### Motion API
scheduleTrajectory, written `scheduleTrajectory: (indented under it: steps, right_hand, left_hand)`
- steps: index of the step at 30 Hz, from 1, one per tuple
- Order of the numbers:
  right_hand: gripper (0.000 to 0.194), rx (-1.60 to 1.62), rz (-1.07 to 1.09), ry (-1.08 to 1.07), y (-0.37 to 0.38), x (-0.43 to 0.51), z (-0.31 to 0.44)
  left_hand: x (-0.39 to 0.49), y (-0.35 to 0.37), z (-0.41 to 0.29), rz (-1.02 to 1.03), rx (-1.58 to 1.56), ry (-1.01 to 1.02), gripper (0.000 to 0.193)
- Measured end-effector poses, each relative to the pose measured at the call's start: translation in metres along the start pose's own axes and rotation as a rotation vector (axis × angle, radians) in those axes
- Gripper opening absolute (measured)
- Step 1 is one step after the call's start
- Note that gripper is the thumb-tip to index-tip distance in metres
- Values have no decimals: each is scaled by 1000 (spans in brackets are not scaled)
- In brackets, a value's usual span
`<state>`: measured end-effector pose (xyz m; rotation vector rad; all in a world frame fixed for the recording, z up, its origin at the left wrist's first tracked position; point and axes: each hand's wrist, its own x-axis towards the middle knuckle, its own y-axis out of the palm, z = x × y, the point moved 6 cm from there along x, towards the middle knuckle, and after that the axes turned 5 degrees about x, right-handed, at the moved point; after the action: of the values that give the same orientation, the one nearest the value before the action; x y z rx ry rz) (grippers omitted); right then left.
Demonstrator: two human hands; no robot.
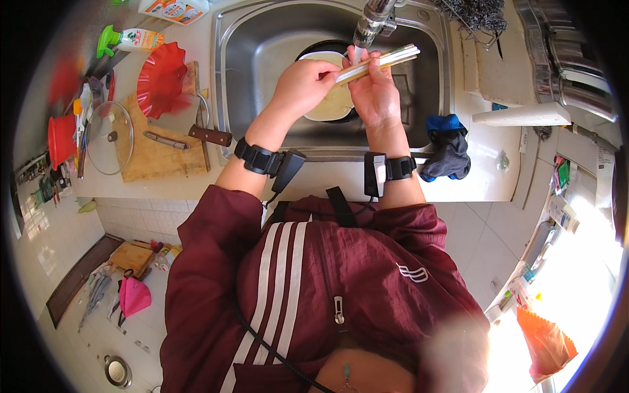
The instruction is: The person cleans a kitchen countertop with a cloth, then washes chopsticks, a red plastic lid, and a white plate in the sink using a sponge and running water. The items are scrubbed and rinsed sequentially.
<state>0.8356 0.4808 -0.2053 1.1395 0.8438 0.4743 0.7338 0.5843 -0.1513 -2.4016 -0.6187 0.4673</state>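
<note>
Over the steel sink [275, 132] I hold a bundle of chopsticks [388, 60]. My left hand [307, 83] pinches one end between thumb and fingers. Around the other part of the bundle, my right hand [376, 91] is closed, palm turned up. The faucet [369, 30] runs a stream of water onto the fingers of my right hand. Beneath the hands, a pale square-edged dish or board [324, 110] rests on a dark round pan or bowl, partly hidden by my hands.
Left of the sink are a wooden cutting board [162, 159], a knife with a brown handle [210, 135], a peeler-like tool [167, 140], a glass lid [109, 147], a red fluted bowl [159, 81] and a spray bottle [132, 39]. A dark cloth [446, 147] hangs over the right rim.
</note>
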Motion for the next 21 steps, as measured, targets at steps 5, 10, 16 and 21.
scheduleTrajectory:
  steps: [5, 10, 16, 21]
  right_hand:
    - [12, -57, 65, -29, 0, 3, 3]
    - [11, -75, 36, -21, -3, 6, -6]
    - [21, -143, -35, 40, 7, -11, -36]
    - [51, 79, 44, 260, 18, -13, -47]
  left_hand:
    - [10, 11, -4, -25, -116, -73, 23]
    - [3, 22, -21, -40, 275, -6, 29]
    - [21, 23, 3, 4, 446, -183, 35]
    - [14, 38, -21, -250, 374, 100, 54]
